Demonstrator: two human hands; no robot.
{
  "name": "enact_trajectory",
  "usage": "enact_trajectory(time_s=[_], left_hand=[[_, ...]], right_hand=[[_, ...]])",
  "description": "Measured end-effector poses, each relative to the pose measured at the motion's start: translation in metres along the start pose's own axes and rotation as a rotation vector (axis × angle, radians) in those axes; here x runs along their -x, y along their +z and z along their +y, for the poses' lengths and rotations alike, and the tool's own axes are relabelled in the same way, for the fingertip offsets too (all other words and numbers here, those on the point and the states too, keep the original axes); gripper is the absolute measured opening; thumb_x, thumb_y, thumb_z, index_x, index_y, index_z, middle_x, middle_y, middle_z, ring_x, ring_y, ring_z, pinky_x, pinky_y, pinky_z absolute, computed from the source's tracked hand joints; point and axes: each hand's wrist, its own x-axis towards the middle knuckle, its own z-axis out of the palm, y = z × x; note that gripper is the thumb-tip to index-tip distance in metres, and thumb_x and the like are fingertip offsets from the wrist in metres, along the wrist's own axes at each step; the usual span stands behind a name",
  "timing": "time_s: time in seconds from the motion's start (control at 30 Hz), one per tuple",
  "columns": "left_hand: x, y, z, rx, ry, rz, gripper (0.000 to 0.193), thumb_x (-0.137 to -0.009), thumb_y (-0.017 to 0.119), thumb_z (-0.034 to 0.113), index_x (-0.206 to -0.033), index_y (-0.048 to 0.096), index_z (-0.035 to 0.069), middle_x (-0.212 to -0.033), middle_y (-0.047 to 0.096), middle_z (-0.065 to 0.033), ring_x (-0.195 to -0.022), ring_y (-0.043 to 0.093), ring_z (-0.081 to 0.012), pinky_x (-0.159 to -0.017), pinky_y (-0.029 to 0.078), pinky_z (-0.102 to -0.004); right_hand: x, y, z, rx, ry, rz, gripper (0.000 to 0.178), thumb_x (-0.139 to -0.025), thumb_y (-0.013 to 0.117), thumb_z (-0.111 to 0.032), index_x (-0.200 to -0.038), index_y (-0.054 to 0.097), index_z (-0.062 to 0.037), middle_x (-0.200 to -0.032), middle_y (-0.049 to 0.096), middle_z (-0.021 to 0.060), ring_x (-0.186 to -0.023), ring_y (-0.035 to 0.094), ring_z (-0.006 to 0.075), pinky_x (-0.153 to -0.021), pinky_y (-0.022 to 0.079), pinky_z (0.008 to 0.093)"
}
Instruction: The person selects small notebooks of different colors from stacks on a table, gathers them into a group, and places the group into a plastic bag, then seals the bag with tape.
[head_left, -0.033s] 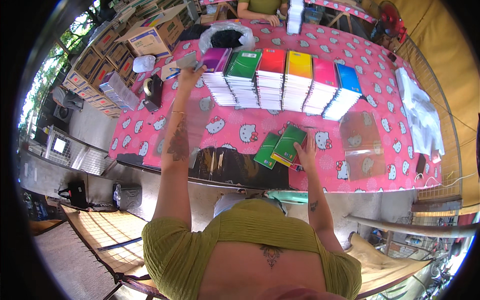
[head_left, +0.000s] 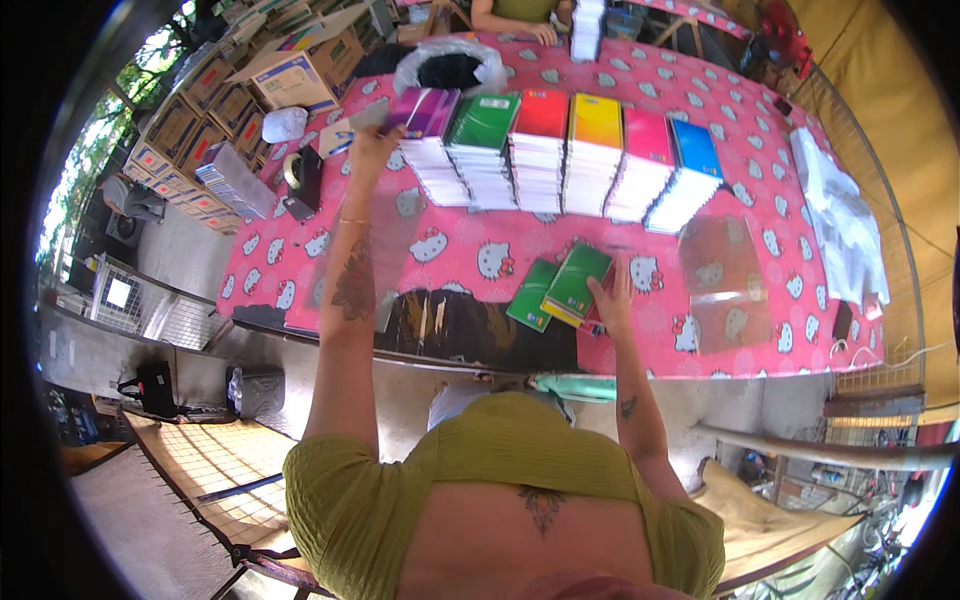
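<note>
My left hand (head_left: pixel 374 150) grips the left edge of the top purple notebook (head_left: pixel 424 114), which sticks out a little from its tall stack. Beside it stand matching stacks topped by a green notebook (head_left: pixel 484 122), a red notebook (head_left: pixel 542 115), a yellow notebook (head_left: pixel 597 120), a pink notebook (head_left: pixel 648 140) and a blue notebook (head_left: pixel 695 147). Near the table's front, my right hand (head_left: pixel 613 300) closes on the right side of a small fanned pile of notebooks (head_left: pixel 580 282), thumb on the green cover. Yellow and reddish edges show beneath. Another green notebook (head_left: pixel 532 294) lies partly under it.
A black tape dispenser (head_left: pixel 302 183) and a blue pen (head_left: pixel 343 136) lie left. Clear plastic sheets (head_left: pixel 728 290) and white plastic bags (head_left: pixel 840 225) are on the right. Cartons (head_left: pixel 305 72) are piled at the far left. Across the table, another person's hand (head_left: pixel 543 34) rests.
My left hand has drawn slightly left, and the top purple notebook has slid left with it. My right hand stays at the green-topped pile, which has shifted only slightly.
</note>
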Motion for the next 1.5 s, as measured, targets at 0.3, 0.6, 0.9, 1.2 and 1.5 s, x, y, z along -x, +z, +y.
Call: enact_trajectory(time_s=[0.3, 0.6, 0.9, 1.2, 1.5], left_hand=[[0.007, 0.017, 0.006, 0.032, -0.166, -0.155, 0.057, -0.075, 0.079, 0.050, -0.073, 0.069, -0.006, -0.067, 0.066, -0.0150, -0.062, 0.062, -0.0235, -0.060, 0.047, -0.0391], [-0.002, 0.007, 0.030, 0.363, -0.266, -0.077, 0.029, -0.072, 0.079, 0.025, -0.077, 0.068, -0.001, -0.063, 0.058, -0.0053, -0.055, 0.053, -0.0139, -0.052, 0.039, -0.0312], [0.003, 0.006, 0.007, 0.326, -0.430, -0.141, 0.037, -0.074, 0.083, 0.030, -0.092, 0.069, 0.001, -0.080, 0.068, -0.0072, -0.066, 0.064, -0.0157, -0.053, 0.048, -0.0317], [0.029, -0.005, 0.081, 0.815, -0.213, -0.085, 0.039, -0.078, 0.082, 0.015, -0.106, 0.062, -0.004, -0.092, 0.068, -0.0077, -0.073, 0.066, -0.0156, -0.064, 0.057, -0.0275], [-0.017, 0.006, 0.019, 0.299, -0.218, -0.052, 0.038, -0.070, 0.088, 0.026, -0.080, 0.068, -0.004, -0.072, 0.069, -0.0100, -0.069, 0.067, -0.0249, -0.065, 0.053, -0.0366]], right_hand=[[0.012, -0.002, -0.009, 0.059, -0.080, 0.032, 0.086, -0.083, 0.074, -0.039, -0.151, 0.033, -0.0061, -0.149, 0.041, 0.0221, -0.139, 0.036, 0.0392, -0.113, 0.029, 0.0485], [0.014, -0.010, -0.008, -0.064, -0.038, -0.004, 0.080, -0.085, 0.073, -0.036, -0.149, 0.036, -0.0065, -0.146, 0.045, 0.0210, -0.138, 0.038, 0.0385, -0.113, 0.031, 0.0481], [0.016, -0.007, -0.006, -0.047, -0.063, 0.019, 0.081, -0.085, 0.073, -0.038, -0.150, 0.035, -0.0057, -0.144, 0.046, 0.0221, -0.138, 0.039, 0.0389, -0.113, 0.030, 0.0496], [0.014, -0.012, -0.009, -0.037, -0.079, 0.035, 0.082, -0.084, 0.075, -0.036, -0.148, 0.037, -0.0041, -0.141, 0.048, 0.0226, -0.134, 0.043, 0.0402, -0.111, 0.034, 0.0488], [0.016, -0.011, -0.013, -0.078, -0.069, 0.001, 0.082, -0.083, 0.075, -0.037, -0.148, 0.037, -0.0055, -0.140, 0.048, 0.0250, -0.133, 0.043, 0.0418, -0.110, 0.035, 0.0493]])
